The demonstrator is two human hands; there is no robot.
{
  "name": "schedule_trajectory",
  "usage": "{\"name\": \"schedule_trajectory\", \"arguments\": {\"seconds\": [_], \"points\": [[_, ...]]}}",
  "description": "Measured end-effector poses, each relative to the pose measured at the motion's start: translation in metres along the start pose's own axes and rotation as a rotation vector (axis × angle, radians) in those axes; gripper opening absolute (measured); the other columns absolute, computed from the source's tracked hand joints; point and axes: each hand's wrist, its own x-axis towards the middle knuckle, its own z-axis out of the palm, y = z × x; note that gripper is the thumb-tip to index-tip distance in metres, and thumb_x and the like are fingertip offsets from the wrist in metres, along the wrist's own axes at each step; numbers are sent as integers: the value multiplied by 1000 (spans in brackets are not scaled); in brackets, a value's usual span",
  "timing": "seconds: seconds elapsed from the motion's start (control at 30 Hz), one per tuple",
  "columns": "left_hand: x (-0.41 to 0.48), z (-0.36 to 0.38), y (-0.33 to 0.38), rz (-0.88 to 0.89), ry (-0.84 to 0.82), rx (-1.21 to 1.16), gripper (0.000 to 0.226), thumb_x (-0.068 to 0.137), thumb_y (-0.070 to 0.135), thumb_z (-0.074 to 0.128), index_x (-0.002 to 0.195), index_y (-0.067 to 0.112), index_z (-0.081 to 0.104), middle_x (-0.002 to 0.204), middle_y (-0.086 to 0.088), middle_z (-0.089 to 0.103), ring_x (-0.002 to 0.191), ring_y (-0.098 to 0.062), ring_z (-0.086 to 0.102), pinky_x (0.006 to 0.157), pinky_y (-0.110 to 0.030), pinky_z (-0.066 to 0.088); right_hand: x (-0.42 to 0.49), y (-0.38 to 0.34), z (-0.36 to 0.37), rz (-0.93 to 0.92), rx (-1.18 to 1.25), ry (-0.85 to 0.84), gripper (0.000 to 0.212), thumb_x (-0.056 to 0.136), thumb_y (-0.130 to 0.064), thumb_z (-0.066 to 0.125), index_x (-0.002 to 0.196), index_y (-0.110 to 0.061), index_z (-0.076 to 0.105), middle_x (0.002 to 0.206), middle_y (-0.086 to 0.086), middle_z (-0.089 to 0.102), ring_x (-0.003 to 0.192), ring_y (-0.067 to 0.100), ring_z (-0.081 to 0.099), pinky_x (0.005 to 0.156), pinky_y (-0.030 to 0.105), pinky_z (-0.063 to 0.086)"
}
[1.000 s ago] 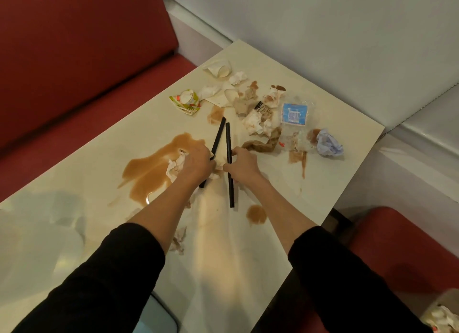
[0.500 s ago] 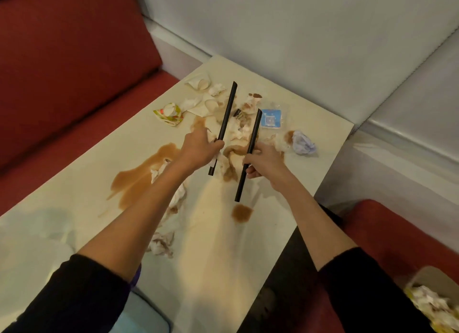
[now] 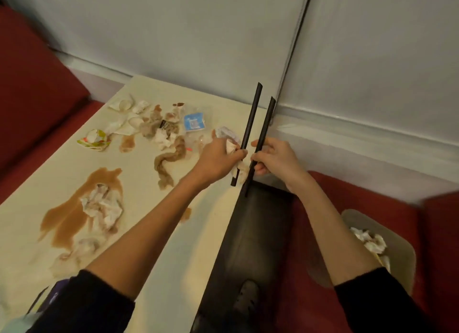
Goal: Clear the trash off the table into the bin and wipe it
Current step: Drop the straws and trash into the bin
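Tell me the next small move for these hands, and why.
Probably swing both hands right, over the bin, and release: the left hand grips one black straw plus a crumpled tissue, the right hand the other straw, both held above the table.

Straws [image 3: 251, 124] up off table [image 3: 173, 233], nearer bin [image 3: 400, 243].
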Motion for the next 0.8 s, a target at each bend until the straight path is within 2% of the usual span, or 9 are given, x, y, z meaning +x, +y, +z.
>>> {"name": "schedule_trajectory", "arguments": {"seconds": [0.17, 0.23, 0.3, 0.37, 0.47, 0.6, 0.67, 0.8], "points": [[-1, 91, 45, 88, -194, 13, 19, 88, 24, 66, 83, 6, 65, 75, -6, 64, 70, -18, 59, 66, -32, 46, -39, 47, -86, 47, 30, 193, 22, 89, -3, 59, 106, -17, 62, 83, 8, 67, 59, 9, 64, 58, 23, 56], [-4, 124, 63, 134, -277, 7, 20, 89, 25, 66, 77, 9, 64, 70, -3, 61, 63, -11, 55, 63, -29, 42, -55, 66, -116, 70, 38, 252, 20, 90, -1, 59, 101, -18, 62, 79, 6, 66, 54, 6, 63, 59, 24, 56], [-7, 156, 81, 168, -351, -15, 23, 90, 26, 66, 69, 20, 59, 61, 10, 57, 55, 2, 51, 57, -19, 39, -73, 84, -146, 86, 50, 326, 19, 90, 0, 60, 97, -18, 63, 76, 6, 64, 52, 5, 63, 58, 26, 57], [-11, 187, 96, 186, -415, -58, 23, 89, 28, 67, 69, 26, 57, 58, 15, 56, 55, 6, 52, 56, -15, 38, -93, 104, -175, 92, 73, 414, 19, 89, 0, 61, 95, -18, 63, 77, 10, 64, 52, 8, 63, 58, 28, 55], [-17, 236, 109, 220, -489, -54, 18, 89, 30, 67, 78, 18, 58, 66, 11, 57, 63, -4, 54, 62, -25, 41, -119, 135, -209, 127, 90, 520, 17, 88, 1, 61, 101, -11, 62, 74, 9, 60, 51, 7, 60, 55, 25, 55], [-24, 290, 110, 189, -598, 1, 15, 90, 28, 65, 83, 21, 54, 71, 6, 58, 66, -11, 53, 63, -30, 40, -137, 181, -229, 210, 92, 593, 20, 90, -1, 58, 103, -15, 63, 79, 6, 64, 57, 12, 63, 58, 27, 54], [-27, 317, 102, 173, -640, 58, 12, 91, 26, 64, 89, 16, 58, 80, 0, 62, 73, -15, 55, 64, -29, 38, -143, 210, -230, 263, 76, 595, 16, 90, -3, 57, 97, -17, 63, 80, 5, 67, 61, 16, 67, 61, 31, 56], [-31, 353, 72, 143, -638, 218, 26, 93, 23, 62, 112, 5, 61, 105, -11, 68, 95, -24, 62, 73, -28, 39, -142, 247, -212, 271, 47, 618, 21, 90, -7, 60, 76, -23, 58, 77, 9, 71, 60, 12, 71, 62, 37, 59]]}}
